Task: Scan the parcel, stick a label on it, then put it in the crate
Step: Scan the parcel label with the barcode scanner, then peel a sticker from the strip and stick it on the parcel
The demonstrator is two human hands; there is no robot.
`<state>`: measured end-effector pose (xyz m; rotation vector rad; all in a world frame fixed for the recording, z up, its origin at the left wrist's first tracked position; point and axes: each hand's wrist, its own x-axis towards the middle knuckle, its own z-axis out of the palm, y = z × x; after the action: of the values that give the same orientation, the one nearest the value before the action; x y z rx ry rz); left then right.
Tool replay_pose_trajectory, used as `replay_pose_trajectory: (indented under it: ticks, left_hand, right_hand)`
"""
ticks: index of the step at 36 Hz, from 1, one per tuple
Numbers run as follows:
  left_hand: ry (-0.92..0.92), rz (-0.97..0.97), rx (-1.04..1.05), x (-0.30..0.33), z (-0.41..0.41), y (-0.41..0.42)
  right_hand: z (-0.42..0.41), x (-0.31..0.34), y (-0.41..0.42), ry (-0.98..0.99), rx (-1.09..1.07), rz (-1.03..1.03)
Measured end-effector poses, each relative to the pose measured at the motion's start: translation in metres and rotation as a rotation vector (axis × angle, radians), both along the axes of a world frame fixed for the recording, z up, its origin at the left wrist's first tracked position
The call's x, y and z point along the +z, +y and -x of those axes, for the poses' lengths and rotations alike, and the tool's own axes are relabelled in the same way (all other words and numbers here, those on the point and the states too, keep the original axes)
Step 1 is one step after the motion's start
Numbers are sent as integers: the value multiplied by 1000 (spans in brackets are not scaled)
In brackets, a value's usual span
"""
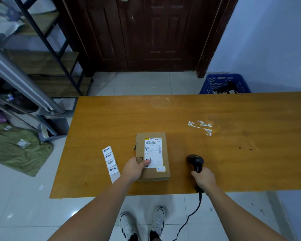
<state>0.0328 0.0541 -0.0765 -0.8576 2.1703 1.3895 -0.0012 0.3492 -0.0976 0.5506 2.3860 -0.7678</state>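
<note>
A small brown cardboard parcel (152, 155) lies flat on the wooden table (181, 119), with a white shipping label on top. My left hand (135, 168) grips its near left corner, thumb on the label. My right hand (204, 179) holds the handle of a black barcode scanner (195, 162), which stands on the table just right of the parcel, its head turned toward the far side. A strip of several white printed labels (110, 161) lies left of the parcel. The blue plastic crate (224, 83) stands on the floor beyond the table's far right edge.
The scanner's black cable (191, 214) hangs off the near edge to the floor. White sticker residue (201, 126) marks the table at right. A metal shelf rack (42, 58) and green bags (16, 148) stand left. A dark door (146, 32) is behind.
</note>
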Motion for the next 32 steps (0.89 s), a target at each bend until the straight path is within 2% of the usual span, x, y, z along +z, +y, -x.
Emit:
replay_pose_trajectory:
  ticks: [5,10,14,17,21,26,32]
  left_hand:
    - [-12,97,-12,3,-1,5]
    - [-21,272,-165,7,-5,4]
    - [-30,318,-240,18,-2,-15]
    - [-32,342,-280,30,-1,-38]
    - [-23,531,-480,45,-10,-71]
    - [-33,682,-683,58,-29,-96]
    - [-52,738,-768,54,-54,-110]
  right_hand:
    - [3,-3,1,-16,61,-16]
    - [11,6,6,-86,61,52]
    - [37,36,6,17,136,-29]
    - [55,60,-13,174,385,-199]
    - [63,87,-71,340,708,-156]
    - [45,103,-161,262,1098,-68]
    - [6,95,-236,192,1311,-24]
